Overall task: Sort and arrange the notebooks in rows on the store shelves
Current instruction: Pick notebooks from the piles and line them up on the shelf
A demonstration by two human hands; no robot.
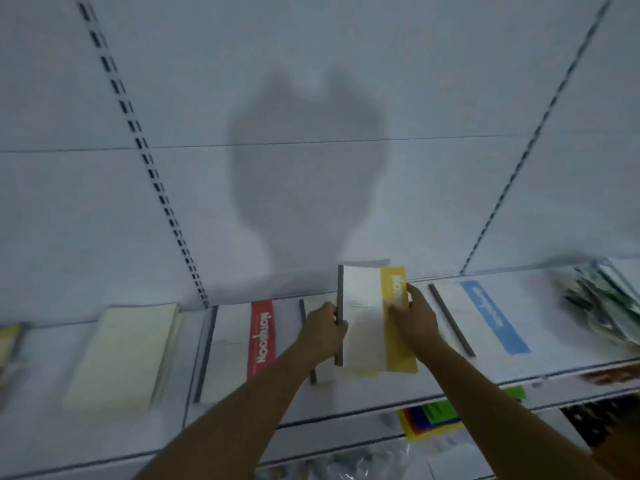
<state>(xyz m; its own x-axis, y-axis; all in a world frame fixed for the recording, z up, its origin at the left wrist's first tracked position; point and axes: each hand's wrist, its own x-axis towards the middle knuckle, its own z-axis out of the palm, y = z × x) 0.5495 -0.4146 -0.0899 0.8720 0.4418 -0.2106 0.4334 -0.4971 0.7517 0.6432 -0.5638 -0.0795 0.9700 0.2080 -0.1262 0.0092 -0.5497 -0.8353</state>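
Bright plastic packs in green, orange and blue lay nearest us on the lower shelf. Above them, on the white shelf, we held one yellow-banded notebook between both hands, lifted clear over another yellow one lying flat. Our left hand was closed on its dark spine, and the fingers of our right hand pressed on the yellow band, gripping that edge. To the left lay a red-banded notebook and, further left, a pale cream pad. To the right lay a blue-banded notebook, then a blurred, untidy heap. Behind stood the white back panel with slotted uprights and our shadow.
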